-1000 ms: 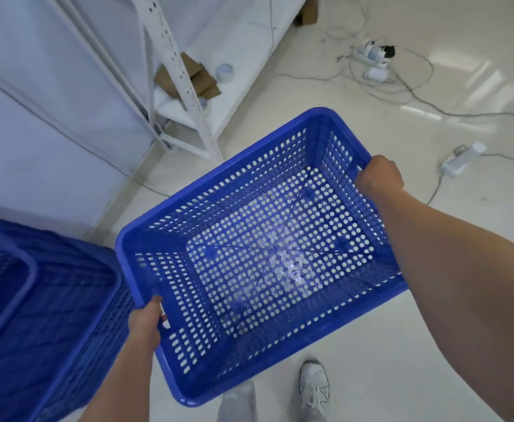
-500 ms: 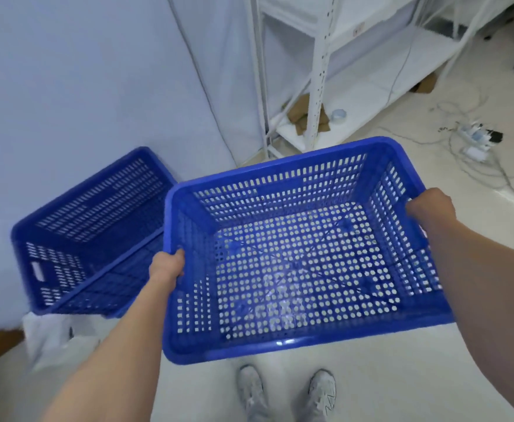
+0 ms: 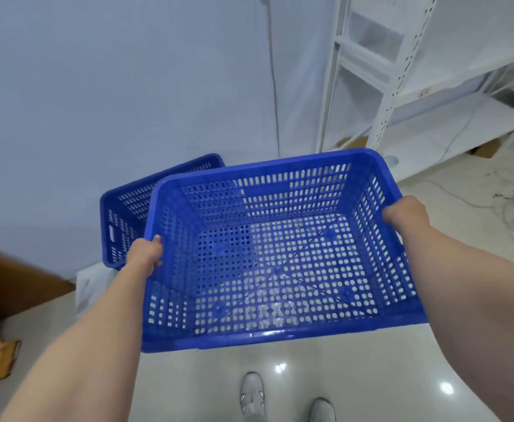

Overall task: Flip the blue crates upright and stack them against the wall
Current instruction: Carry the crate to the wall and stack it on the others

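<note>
We count two crates. Our left hand (image 3: 144, 252) and right hand (image 3: 406, 211) grip the near crate (image 3: 274, 254) upright at centre; the far crate (image 3: 128, 214) sits at ten o'clock by the wall (image 3: 112, 86).

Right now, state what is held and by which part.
The blue crate, open side up: left hand grips its left rim, right hand its right rim.

The held crate (image 3: 268, 260) is glossy blue plastic, perforated all over, its near rim catching light. At ten o'clock the second crate (image 3: 128, 214) shows the same perforated plastic. The floor (image 3: 356, 376) is smooth, shiny pale tile. At one o'clock, the shelving (image 3: 383, 95) looks like white painted metal.
</note>
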`<move>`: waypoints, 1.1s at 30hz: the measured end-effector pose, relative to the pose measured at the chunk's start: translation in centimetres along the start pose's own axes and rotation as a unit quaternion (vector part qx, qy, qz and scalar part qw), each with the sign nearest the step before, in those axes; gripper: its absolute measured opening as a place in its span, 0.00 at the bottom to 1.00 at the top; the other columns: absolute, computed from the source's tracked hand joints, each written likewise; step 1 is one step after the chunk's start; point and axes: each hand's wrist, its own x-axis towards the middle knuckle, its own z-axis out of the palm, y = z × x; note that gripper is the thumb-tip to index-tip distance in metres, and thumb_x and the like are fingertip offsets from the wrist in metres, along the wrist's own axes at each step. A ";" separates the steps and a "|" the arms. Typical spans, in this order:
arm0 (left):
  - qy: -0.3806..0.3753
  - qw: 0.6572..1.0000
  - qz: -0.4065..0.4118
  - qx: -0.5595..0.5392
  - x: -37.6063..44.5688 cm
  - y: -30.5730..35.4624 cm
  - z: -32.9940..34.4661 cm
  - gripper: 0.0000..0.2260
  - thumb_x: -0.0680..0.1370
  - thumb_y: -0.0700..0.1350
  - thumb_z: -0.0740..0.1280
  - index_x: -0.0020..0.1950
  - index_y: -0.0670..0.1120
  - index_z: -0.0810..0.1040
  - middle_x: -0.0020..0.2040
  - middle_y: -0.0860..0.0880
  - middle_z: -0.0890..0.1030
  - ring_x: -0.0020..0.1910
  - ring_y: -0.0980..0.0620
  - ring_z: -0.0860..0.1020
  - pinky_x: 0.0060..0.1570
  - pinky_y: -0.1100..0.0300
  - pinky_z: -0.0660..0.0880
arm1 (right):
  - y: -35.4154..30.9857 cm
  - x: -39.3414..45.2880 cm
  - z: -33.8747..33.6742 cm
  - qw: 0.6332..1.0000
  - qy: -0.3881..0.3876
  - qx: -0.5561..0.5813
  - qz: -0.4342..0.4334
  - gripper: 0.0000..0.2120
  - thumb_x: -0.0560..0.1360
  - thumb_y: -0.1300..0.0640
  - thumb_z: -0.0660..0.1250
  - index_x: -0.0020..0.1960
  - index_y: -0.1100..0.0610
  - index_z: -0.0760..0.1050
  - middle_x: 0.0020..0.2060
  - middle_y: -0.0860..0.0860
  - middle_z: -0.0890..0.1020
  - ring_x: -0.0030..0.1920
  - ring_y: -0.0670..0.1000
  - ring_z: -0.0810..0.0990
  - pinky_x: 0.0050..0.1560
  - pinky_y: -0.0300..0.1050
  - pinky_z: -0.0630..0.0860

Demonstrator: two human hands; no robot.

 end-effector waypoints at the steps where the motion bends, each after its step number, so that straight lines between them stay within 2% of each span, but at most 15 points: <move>1: 0.010 1.000 -0.001 0.008 -0.2 -0.3 -1.1 0.24 0.82 0.55 0.60 0.59 0.33 0.74 0.41 0.34 0.80 0.29 0.43 0.75 0.30 0.56 0.70 | -1.2 -0.5 0.0 1.000 -0.002 0.000 -0.011 0.08 0.71 0.61 0.66 0.49 0.62 0.71 0.47 0.60 0.78 0.50 0.62 0.80 0.44 0.47 0.74; 5: 0.029 1.000 0.001 0.008 0.0 -1.4 -5.8 0.23 0.82 0.55 0.59 0.59 0.33 0.74 0.46 0.33 0.81 0.30 0.43 0.75 0.31 0.56 0.70 | -6.0 -2.7 0.6 0.998 -0.001 0.004 -0.055 0.08 0.72 0.62 0.65 0.50 0.62 0.71 0.45 0.59 0.77 0.51 0.62 0.80 0.45 0.48 0.74; 7: 0.041 0.999 -0.007 0.010 0.8 -2.0 -8.1 0.25 0.82 0.55 0.59 0.57 0.32 0.76 0.41 0.35 0.82 0.32 0.42 0.77 0.36 0.53 0.74 | -8.3 -3.6 1.1 0.998 0.002 0.007 -0.067 0.11 0.72 0.61 0.65 0.53 0.62 0.73 0.48 0.61 0.79 0.52 0.63 0.80 0.48 0.50 0.76; 10: 0.063 0.998 -0.012 0.006 1.6 -2.4 -11.4 0.23 0.82 0.55 0.59 0.54 0.33 0.76 0.39 0.37 0.80 0.33 0.41 0.79 0.37 0.51 0.78 | -11.6 -5.3 2.2 0.996 0.010 0.006 -0.086 0.13 0.72 0.62 0.66 0.56 0.64 0.73 0.52 0.63 0.79 0.54 0.64 0.80 0.51 0.52 0.77; 13: 0.079 0.997 -0.019 -0.015 3.1 -2.9 -14.4 0.19 0.82 0.55 0.60 0.52 0.37 0.73 0.40 0.36 0.80 0.42 0.39 0.83 0.52 0.46 0.81 | -15.0 -7.0 3.7 0.995 0.002 -0.004 -0.098 0.12 0.73 0.63 0.65 0.56 0.64 0.73 0.50 0.63 0.78 0.54 0.63 0.79 0.47 0.50 0.73; 14: 0.082 0.996 -0.019 -0.017 3.8 -3.2 -15.4 0.20 0.82 0.54 0.60 0.53 0.36 0.73 0.41 0.36 0.80 0.45 0.38 0.84 0.54 0.45 0.81 | -16.0 -7.6 4.2 0.995 0.000 -0.004 -0.101 0.12 0.73 0.62 0.66 0.56 0.64 0.73 0.50 0.62 0.78 0.54 0.63 0.79 0.46 0.50 0.73; 18: 0.090 0.996 -0.017 -0.019 6.7 -4.1 -18.9 0.20 0.82 0.55 0.60 0.54 0.36 0.74 0.44 0.35 0.83 0.46 0.37 0.85 0.55 0.45 0.80 | -20.0 -9.2 6.1 0.993 0.008 -0.001 -0.118 0.16 0.72 0.61 0.67 0.58 0.66 0.75 0.55 0.63 0.80 0.56 0.63 0.80 0.51 0.52 0.77; 21: 0.092 0.995 -0.026 -0.016 8.2 -4.3 -21.0 0.19 0.82 0.55 0.60 0.52 0.38 0.74 0.40 0.37 0.82 0.44 0.38 0.85 0.51 0.49 0.80 | -22.6 -10.2 7.3 0.992 0.005 -0.005 -0.124 0.15 0.72 0.61 0.66 0.57 0.64 0.75 0.51 0.61 0.80 0.55 0.63 0.80 0.50 0.51 0.77; 23: 0.093 0.995 -0.034 -0.025 9.2 -4.4 -21.9 0.19 0.82 0.56 0.60 0.53 0.38 0.73 0.42 0.38 0.81 0.44 0.38 0.84 0.49 0.49 0.80 | -24.0 -10.7 8.0 0.992 0.005 -0.007 -0.128 0.14 0.72 0.60 0.66 0.57 0.64 0.75 0.49 0.61 0.79 0.54 0.63 0.80 0.51 0.52 0.77; 33: 0.106 0.991 -0.047 -0.062 13.8 -3.3 -23.7 0.19 0.82 0.55 0.61 0.49 0.38 0.72 0.43 0.38 0.79 0.47 0.37 0.84 0.55 0.45 0.81 | -30.5 -9.9 9.7 0.989 0.012 -0.014 -0.145 0.08 0.73 0.61 0.66 0.49 0.62 0.71 0.46 0.60 0.78 0.50 0.63 0.81 0.46 0.51 0.77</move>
